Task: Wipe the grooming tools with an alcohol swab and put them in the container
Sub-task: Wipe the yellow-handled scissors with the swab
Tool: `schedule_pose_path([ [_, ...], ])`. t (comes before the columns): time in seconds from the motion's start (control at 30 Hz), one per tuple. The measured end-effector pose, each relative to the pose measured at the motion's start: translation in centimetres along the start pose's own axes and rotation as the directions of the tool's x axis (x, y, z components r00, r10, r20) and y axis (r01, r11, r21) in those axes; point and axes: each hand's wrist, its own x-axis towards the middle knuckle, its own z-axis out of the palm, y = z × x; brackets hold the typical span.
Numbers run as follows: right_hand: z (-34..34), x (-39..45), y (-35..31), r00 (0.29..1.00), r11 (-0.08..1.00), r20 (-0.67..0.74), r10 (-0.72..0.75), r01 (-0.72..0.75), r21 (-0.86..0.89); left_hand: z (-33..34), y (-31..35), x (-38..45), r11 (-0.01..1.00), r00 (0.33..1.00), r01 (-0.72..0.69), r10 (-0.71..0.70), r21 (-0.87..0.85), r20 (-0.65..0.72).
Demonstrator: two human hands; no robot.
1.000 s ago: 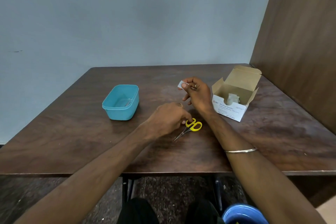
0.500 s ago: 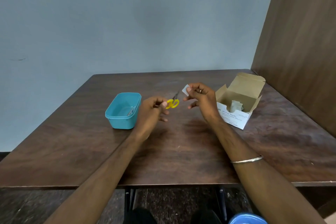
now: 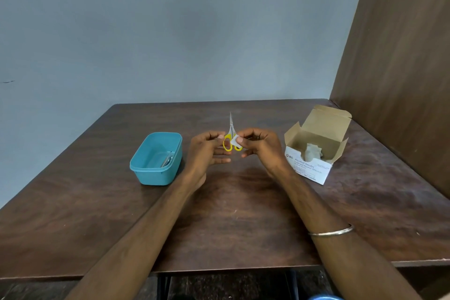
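Above a brown counter (image 3: 243, 226), left hand (image 3: 207, 151) pinches upright scissors (image 3: 230, 137); right hand (image 3: 260, 148) pinches a swab (image 3: 236, 140) against them.

The middle of the desk (image 3: 231, 214) is taken up by both forearms, which converge toward the scissors (image 3: 230, 136) held above it. Bare desk surface is seen between the left hand (image 3: 207, 151) and the teal container (image 3: 157, 158), and between the right hand (image 3: 261, 148) and the open alcohol swab box (image 3: 314, 153). The right side is bounded by a brown wall panel (image 3: 401, 80), the far edge by a grey wall (image 3: 170, 31). The container's mouth is left unobstructed from above.
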Motion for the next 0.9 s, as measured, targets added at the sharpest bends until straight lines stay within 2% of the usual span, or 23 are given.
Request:
schedule_pose_path([
  [0.1,0.0,0.0,0.2,0.999,1.0,0.042,0.007,-0.006,-0.024,0.2,-0.3,0.2,0.999,1.0,-0.01,0.01,-0.043,0.009],
  [0.33,0.2,0.2,0.6,0.992,0.99,0.124,0.01,0.007,-0.141,-0.3,-1.1,0.6,0.994,0.996,-0.083,0.085,0.069,-0.029],
  [0.5,-0.2,0.6,0.7,0.997,0.988,0.072,0.001,0.01,-0.157,-0.7,-1.4,1.1,0.972,0.986,-0.155,0.163,0.178,-0.032],
  [0.73,-0.9,0.6,0.6,0.987,0.953,0.163,0.016,0.035,-0.302,-0.5,-2.1,1.1,0.953,0.967,-0.171,0.211,0.251,-0.143],
  [0.8,-0.7,0.6,0.5,0.988,0.962,0.153,0.025,0.018,-0.271,-0.5,-2.3,1.0,0.95,0.961,-0.171,0.219,0.259,-0.168],
  [0.9,-0.2,0.8,0.4,0.999,0.987,0.046,0.013,-0.005,-0.158,-0.3,-2.5,1.0,0.942,0.961,-0.176,0.227,0.285,-0.157],
])
